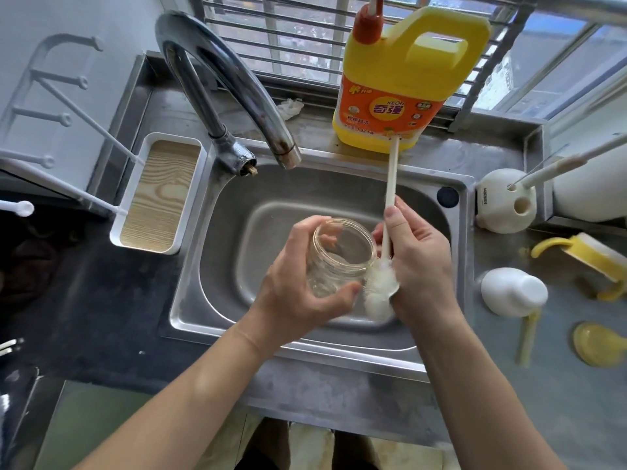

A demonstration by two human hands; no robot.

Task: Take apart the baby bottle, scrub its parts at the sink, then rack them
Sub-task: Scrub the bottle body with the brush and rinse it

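My left hand [291, 286] grips the clear, wide-mouthed bottle body [339, 256] over the steel sink [217, 239], its open mouth tilted up and away from me. My right hand [417, 262] holds the long white handle of a bottle brush [380, 290]; its bristle head rests outside the bottle, against its right side. On the counter to the right lie a white cap [512, 291], a yellow handled collar [590, 257], a yellow straw [526, 337] and a yellowish nipple [600, 347].
A chrome faucet [237, 93] arches over the sink's back left; no water runs. A yellow detergent jug [400, 79] stands behind the sink. A white drying rack with pegs and a wood-look tray [159, 195] sits left. A white brush holder [505, 201] stands right.
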